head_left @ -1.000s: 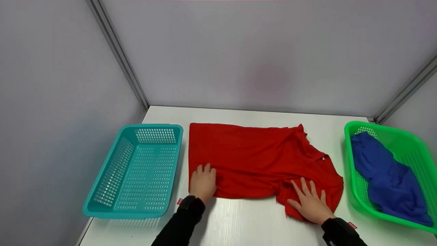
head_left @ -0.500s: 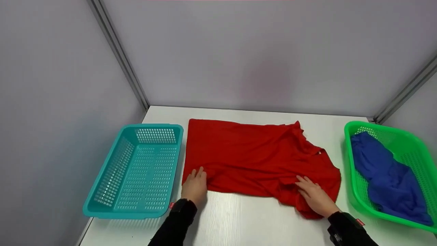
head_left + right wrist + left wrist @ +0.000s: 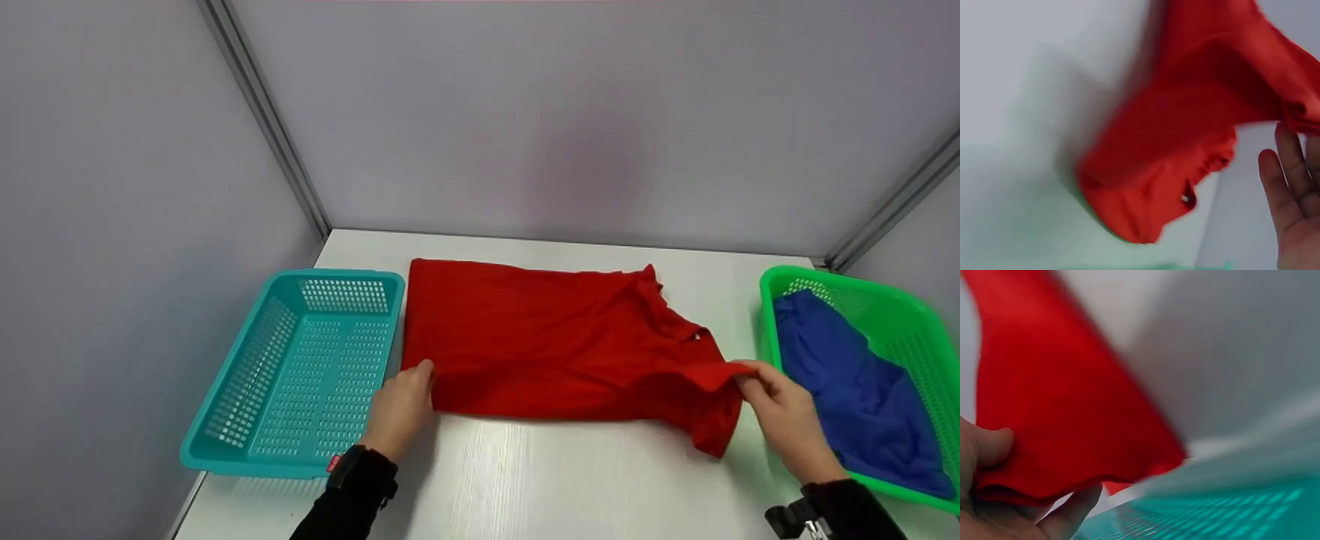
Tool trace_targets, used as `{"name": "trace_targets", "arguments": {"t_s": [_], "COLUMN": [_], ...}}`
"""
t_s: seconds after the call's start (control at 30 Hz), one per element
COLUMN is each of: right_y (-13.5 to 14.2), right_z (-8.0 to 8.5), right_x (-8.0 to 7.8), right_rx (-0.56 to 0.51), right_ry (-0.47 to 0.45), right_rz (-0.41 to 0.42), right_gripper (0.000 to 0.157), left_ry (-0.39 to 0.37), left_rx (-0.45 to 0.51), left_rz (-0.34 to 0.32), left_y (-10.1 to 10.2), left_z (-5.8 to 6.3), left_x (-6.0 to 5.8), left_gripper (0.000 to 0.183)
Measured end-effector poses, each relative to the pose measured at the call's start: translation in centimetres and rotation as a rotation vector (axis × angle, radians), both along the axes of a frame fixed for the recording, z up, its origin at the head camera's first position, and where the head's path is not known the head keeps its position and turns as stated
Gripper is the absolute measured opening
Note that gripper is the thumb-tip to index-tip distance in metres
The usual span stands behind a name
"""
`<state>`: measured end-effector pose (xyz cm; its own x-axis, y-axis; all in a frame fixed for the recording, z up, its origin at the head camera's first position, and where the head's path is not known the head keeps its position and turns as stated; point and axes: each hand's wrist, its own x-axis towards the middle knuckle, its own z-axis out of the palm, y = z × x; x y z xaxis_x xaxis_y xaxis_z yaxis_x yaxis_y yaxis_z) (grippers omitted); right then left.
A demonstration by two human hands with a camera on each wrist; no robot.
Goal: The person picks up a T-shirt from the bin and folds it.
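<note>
A red T-shirt [image 3: 525, 330] lies folded lengthwise on the white table, its bottom edge at the left and its neck opening at the right. At the near left corner my left hand [image 3: 401, 409] pinches the hem. The left wrist view has the thumb [image 3: 994, 445] on top of the cloth and fingers under it. My right hand [image 3: 787, 420] pinches the shirt near the shoulder and holds that part raised, while a sleeve [image 3: 716, 431] hangs below. In the right wrist view the cloth is blurred and bunched at the fingertips [image 3: 1268, 160].
A teal mesh basket [image 3: 289, 465] stands left of the shirt, close to my left hand. Right of it, a green basket [image 3: 900, 319] holds a bunched blue cloth [image 3: 862, 390]; my right forearm passes over its near side. Grey panels [image 3: 525, 112] enclose the table [image 3: 525, 480].
Both hands lay flat on the shirt; now each pinches its near side. My left hand moved left, my right hand moved right and lifted the shoulder part, and the near edge straightened.
</note>
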<state>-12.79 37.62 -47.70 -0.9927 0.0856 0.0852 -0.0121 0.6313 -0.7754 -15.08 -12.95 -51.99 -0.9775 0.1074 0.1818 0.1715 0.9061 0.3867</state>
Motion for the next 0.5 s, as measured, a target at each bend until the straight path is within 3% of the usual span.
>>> {"name": "trace_targets", "arguments": {"t_s": [0.13, 0.2, 0.3, 0.4, 0.5], "right_y": [0.7, 0.8, 1.0, 1.4, 2.2], "right_z": [2.6, 4.0, 6.2, 8.1, 8.9], "right_x": [0.6, 1.1, 2.1, 3.3, 3.8], "right_rx": [0.032, 0.094, 0.201, 0.249, 0.224], "right_ry": [0.097, 0.172, 0.213, 0.095, -0.104], "right_rz": [-0.009, -0.034, -0.064, 0.042, 0.287], "right_gripper": [0.028, 0.024, 0.021, 0.018, 0.014], "left_ry": [0.099, 0.175, 0.266, 0.279, 0.170], "left_rx": [0.070, 0.091, 0.112, 0.092, -0.016], "left_rz": [0.024, 0.015, -0.020, -0.055, -0.084], "left_y": [-0.5, -1.0, -1.8, -2.6, -3.2], "left_z": [2.5, 3.3, 4.0, 4.4, 4.8], "left_x": [1.1, 1.7, 2.6, 3.6, 4.4], "left_gripper": [0.008, 0.011, 0.016, 0.020, 0.027]}}
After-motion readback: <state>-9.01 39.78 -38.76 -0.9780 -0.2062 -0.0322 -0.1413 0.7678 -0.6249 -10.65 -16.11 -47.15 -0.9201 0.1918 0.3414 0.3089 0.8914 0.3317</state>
